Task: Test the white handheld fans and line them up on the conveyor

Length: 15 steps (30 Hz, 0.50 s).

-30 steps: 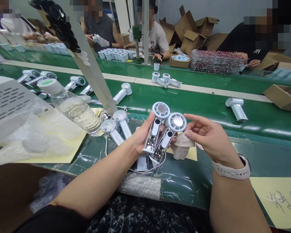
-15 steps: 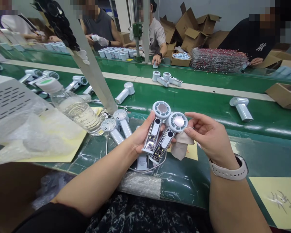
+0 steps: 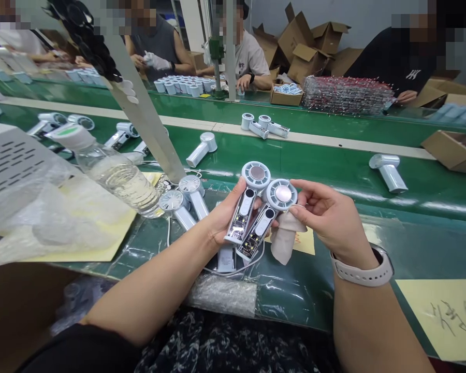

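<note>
Your left hand (image 3: 221, 220), in the middle of the frame, is closed around the handles of two handheld fans (image 3: 247, 207). It holds them side by side above the near edge of the bench, round heads up, with bare circuit boards showing at the lower ends of the handles. Just to the right a beige cloth (image 3: 285, 241) hangs beneath the right-hand fan's head. Your right hand (image 3: 330, 217) pinches the top of the cloth between thumb and fingers, the forefinger lying along that head's rim. For this wipe it looks wisest to grip the handles by their plastic sides so that no finger rests on the boards. Press only lightly on the shiny centre disc, work round the rim, and let the cloth's loose tail hang clear of the exposed components. As for containers, at the left of the frame a capped plastic bottle (image 3: 116, 173) leans toward the upper left and holds clear liquid. In the upper middle a small cardboard box (image 3: 285, 99) holds white ring-shaped parts. Above it open cartons (image 3: 306, 46) are piled, their insides unseen. At the right edge sits another cardboard box (image 3: 448, 150), its contents too cut off to tell.
</note>
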Motion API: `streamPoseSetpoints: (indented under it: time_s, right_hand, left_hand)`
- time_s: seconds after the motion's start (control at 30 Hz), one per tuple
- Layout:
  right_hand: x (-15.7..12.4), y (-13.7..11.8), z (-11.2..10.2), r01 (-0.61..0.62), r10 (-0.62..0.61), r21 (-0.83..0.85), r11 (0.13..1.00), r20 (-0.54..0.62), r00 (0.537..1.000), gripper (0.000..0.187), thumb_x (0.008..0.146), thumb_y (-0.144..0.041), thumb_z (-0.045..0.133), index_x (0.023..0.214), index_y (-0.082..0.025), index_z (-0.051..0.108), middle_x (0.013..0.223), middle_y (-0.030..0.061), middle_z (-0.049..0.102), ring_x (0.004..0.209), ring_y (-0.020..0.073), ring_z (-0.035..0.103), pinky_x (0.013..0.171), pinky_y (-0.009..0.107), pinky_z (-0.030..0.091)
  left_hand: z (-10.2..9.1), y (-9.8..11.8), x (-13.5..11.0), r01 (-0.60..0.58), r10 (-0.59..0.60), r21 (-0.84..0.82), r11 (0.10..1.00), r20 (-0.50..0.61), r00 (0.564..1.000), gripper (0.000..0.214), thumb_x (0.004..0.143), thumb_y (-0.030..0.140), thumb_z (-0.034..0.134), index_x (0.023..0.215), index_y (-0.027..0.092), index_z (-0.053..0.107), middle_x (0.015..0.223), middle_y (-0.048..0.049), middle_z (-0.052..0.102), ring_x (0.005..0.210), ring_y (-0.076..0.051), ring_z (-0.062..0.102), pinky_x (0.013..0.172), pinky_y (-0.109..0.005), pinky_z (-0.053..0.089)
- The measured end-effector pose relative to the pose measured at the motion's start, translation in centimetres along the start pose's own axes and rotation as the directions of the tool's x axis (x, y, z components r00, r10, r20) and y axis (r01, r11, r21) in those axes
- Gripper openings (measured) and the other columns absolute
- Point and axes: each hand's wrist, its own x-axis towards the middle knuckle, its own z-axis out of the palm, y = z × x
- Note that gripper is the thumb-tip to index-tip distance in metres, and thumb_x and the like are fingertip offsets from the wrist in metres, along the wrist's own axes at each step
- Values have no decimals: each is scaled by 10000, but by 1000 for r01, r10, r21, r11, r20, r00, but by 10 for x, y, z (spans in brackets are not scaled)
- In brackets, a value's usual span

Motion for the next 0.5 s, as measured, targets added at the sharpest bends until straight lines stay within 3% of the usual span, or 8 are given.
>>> streamPoseSetpoints:
  time_s: [0.23, 0.5]
  right_hand:
    - [1, 1, -3, 10, -9, -30, 1000, 50, 999, 378, 707, -192, 812, 1080, -203, 753, 717, -9, 584, 661, 147, 563, 492, 275, 503]
    - [1, -1, -5, -6, 6, 14, 1000, 50, 999, 371, 684, -124, 798, 1044, -199, 745, 700, -26, 580, 632, 121, 553, 498, 245, 489]
  left_hand:
    - [0, 0, 0, -12, 12, 34, 999, -1, 1000, 592, 819, 743, 613, 726, 159, 596, 797, -103, 715, 853, -262, 734, 719, -359, 578]
    - [3, 1, 0, -18, 19, 59, 998, -9, 1000, 598, 789, 754, 641, 708, 164, 592, 802, -113, 714, 908, -283, 729, 734, -364, 571]
